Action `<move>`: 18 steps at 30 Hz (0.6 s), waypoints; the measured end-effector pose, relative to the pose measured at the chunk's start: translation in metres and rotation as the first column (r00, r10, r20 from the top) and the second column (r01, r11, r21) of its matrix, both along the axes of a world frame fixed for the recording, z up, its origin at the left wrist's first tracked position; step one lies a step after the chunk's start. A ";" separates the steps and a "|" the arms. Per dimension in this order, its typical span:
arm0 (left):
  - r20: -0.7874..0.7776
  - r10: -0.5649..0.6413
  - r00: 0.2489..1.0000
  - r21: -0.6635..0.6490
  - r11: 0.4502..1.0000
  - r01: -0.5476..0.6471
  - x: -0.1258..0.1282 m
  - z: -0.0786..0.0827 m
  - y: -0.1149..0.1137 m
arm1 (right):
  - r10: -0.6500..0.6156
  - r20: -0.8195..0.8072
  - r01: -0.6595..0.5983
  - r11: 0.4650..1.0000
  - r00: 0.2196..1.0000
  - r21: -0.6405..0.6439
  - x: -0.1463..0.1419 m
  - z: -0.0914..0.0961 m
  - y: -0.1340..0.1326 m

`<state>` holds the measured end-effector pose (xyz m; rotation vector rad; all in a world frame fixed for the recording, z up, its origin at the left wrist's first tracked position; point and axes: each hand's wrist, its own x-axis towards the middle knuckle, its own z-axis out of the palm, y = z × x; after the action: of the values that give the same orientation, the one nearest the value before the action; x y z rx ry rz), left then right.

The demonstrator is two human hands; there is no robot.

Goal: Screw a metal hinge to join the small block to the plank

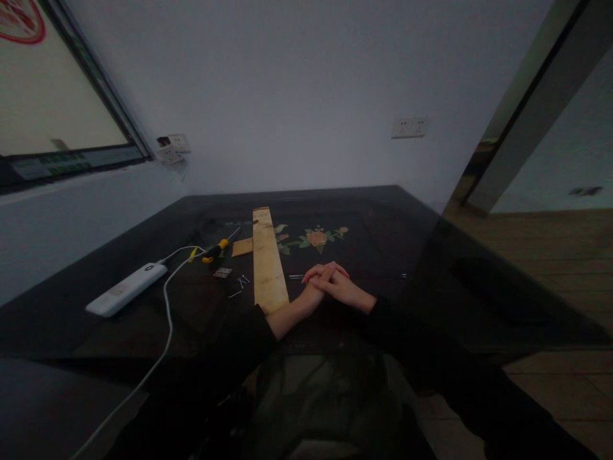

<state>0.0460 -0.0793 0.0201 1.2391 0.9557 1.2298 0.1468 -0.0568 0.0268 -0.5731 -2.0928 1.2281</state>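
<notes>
A dim room, seen from above a dark, glossy counter (431,268) with a painted flower motif (316,239) near its middle. At the centre of the frame the person's left hand (312,291) and right hand (348,292) rest on the counter, one laid over the other. The fingers (325,271) lie close together and fairly flat and grip nothing, so the hands look parked at rest rather than working. Both arms are in black sleeves, the left pushed up to bare the forearm.

Just beside the left hand, toward the left of the frame, a long pale wooden strip (268,262) lies flat, running away toward the far wall. Left of it sit a small wood offcut (242,246), a yellow-and-black screwdriver (215,249), a small metal hinge (223,273) and a few loose screws (242,281), all apparently kept within easy reach. Further left lies a white power strip (127,289), its cable (167,313) trailing off the near edge.
</notes>
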 end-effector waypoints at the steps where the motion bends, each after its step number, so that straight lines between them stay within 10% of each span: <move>1: -0.007 -0.003 1.000 0.003 1.000 0.004 0.000 0.000 0.000 | 0.003 -0.003 -0.003 1.000 1.000 0.001 0.000 -0.001 0.000; 18: -0.203 -0.020 0.979 0.035 0.999 0.028 -0.002 -0.009 0.009 | -0.011 -0.003 0.011 1.000 1.000 0.009 0.000 -0.006 0.003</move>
<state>0.0440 -0.0707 0.0106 1.4224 1.0658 1.1221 0.1463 -0.0537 0.0205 -0.5779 -2.0890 1.2126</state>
